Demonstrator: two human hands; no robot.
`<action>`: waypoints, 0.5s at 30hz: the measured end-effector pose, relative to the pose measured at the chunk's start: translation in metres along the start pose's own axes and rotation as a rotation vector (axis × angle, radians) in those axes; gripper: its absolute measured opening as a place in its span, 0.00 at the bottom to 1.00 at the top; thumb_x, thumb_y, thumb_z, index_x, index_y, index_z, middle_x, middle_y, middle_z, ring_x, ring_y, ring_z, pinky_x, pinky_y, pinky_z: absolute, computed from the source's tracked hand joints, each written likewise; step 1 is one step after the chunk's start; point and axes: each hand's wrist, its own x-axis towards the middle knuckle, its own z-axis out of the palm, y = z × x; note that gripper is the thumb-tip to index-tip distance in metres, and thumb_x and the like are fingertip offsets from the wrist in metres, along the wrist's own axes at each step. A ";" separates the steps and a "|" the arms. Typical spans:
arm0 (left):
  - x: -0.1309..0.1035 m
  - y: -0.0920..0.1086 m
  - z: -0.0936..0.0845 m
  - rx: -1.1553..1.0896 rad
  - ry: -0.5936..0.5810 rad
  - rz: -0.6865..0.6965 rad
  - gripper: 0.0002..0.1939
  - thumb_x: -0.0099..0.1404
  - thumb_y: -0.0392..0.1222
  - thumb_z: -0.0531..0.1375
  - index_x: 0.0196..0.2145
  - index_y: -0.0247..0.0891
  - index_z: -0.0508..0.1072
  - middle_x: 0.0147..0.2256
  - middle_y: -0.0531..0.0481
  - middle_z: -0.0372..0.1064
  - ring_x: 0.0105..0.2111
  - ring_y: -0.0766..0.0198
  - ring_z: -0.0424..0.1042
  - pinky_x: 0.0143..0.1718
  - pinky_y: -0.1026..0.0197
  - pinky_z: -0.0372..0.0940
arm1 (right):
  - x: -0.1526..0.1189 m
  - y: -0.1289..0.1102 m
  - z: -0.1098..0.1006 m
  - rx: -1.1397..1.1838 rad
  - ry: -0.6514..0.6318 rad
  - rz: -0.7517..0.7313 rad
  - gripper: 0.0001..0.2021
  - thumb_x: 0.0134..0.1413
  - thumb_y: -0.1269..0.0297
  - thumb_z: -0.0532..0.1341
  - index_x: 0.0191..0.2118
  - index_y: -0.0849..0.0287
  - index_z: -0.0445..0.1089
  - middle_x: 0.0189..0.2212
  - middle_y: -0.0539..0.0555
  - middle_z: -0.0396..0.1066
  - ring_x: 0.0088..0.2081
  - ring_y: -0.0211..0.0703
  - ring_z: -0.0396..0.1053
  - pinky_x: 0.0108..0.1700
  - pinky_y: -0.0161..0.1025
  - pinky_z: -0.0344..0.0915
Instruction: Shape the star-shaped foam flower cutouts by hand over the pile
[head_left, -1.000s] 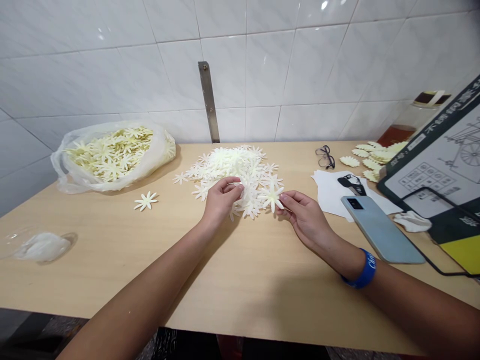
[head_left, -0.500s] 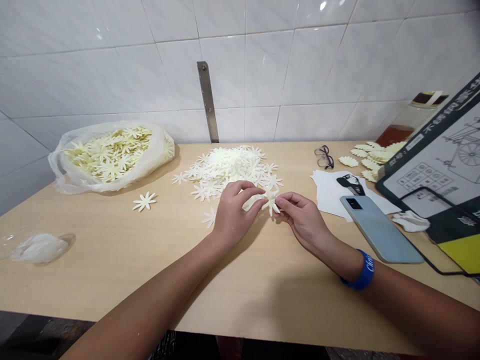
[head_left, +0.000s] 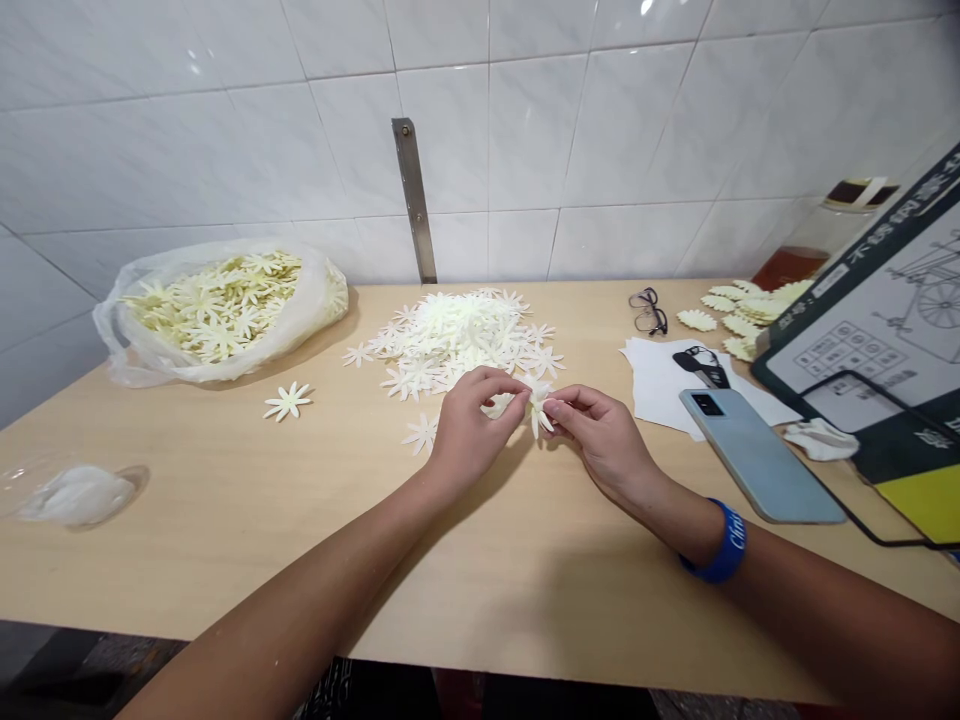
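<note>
A pale flower cutout (head_left: 537, 404) was pinched from both sides, just above the table (head_left: 480, 560) at the near edge of the loose pile (head_left: 465, 338): the left hand (head_left: 469, 432) had thumb and fingertips pressed together on its left petals, and the right hand (head_left: 604, 440) had thumb and forefinger closed on its right petals, the two sets of fingertips almost touching. A wide bare stretch of tabletop was seen between the hands and the near edge, and more open wood lay to the left, broken only by one single flower (head_left: 287, 401), one more (head_left: 421, 434) just beside the left hand, and one crumpled clear wrapper (head_left: 75, 494) near the left edge. The far edge met the tiled wall, where one metal bracket (head_left: 413, 200) stood. One plastic bag (head_left: 217, 308) of flowers was set at the far left. The right side was crowded: one phone (head_left: 757, 455) over one white sheet (head_left: 660, 385), one pair of glasses (head_left: 649, 312), a small heap of leaf shapes (head_left: 742, 315), one printed box (head_left: 870, 340) and one jar (head_left: 825, 235). One blue wristband (head_left: 721, 545) was worn on the right wrist. The flowers in pile and bag were too many to be counted.
</note>
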 end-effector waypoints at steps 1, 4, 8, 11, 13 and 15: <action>0.000 0.001 0.000 -0.045 -0.010 -0.068 0.05 0.62 0.40 0.61 0.31 0.39 0.77 0.35 0.49 0.73 0.38 0.63 0.71 0.36 0.63 0.64 | 0.000 0.000 0.000 0.001 -0.002 0.000 0.10 0.47 0.57 0.70 0.29 0.57 0.74 0.23 0.48 0.70 0.27 0.37 0.67 0.34 0.38 0.68; 0.002 0.003 -0.002 -0.156 -0.039 -0.215 0.06 0.60 0.42 0.62 0.28 0.38 0.76 0.34 0.50 0.73 0.35 0.64 0.71 0.34 0.64 0.63 | 0.000 0.000 0.000 -0.013 -0.025 -0.005 0.10 0.48 0.57 0.70 0.29 0.57 0.74 0.23 0.49 0.70 0.27 0.38 0.68 0.33 0.38 0.68; 0.004 0.006 -0.003 -0.224 -0.066 -0.327 0.07 0.59 0.43 0.62 0.29 0.37 0.75 0.33 0.50 0.73 0.35 0.65 0.70 0.34 0.65 0.63 | 0.000 0.001 -0.001 -0.034 -0.042 -0.006 0.09 0.49 0.57 0.69 0.30 0.57 0.75 0.24 0.49 0.71 0.27 0.38 0.69 0.33 0.37 0.68; 0.005 0.007 -0.002 -0.231 -0.081 -0.377 0.08 0.60 0.43 0.61 0.30 0.36 0.76 0.32 0.50 0.73 0.34 0.65 0.70 0.36 0.64 0.63 | 0.000 0.002 -0.001 -0.051 -0.036 -0.022 0.09 0.49 0.57 0.69 0.30 0.57 0.75 0.25 0.49 0.71 0.27 0.38 0.69 0.34 0.37 0.69; 0.004 0.006 -0.001 -0.231 -0.090 -0.364 0.08 0.60 0.43 0.61 0.32 0.37 0.77 0.34 0.49 0.75 0.36 0.63 0.70 0.37 0.63 0.63 | -0.001 0.003 -0.001 -0.067 -0.038 -0.030 0.09 0.49 0.57 0.69 0.30 0.57 0.75 0.24 0.49 0.72 0.28 0.38 0.70 0.33 0.37 0.68; 0.004 0.004 -0.001 -0.235 -0.085 -0.330 0.08 0.60 0.43 0.62 0.32 0.38 0.79 0.37 0.49 0.75 0.38 0.62 0.71 0.38 0.63 0.63 | -0.001 0.003 -0.001 -0.081 -0.046 -0.034 0.10 0.50 0.56 0.69 0.30 0.58 0.74 0.24 0.50 0.72 0.28 0.39 0.70 0.33 0.37 0.68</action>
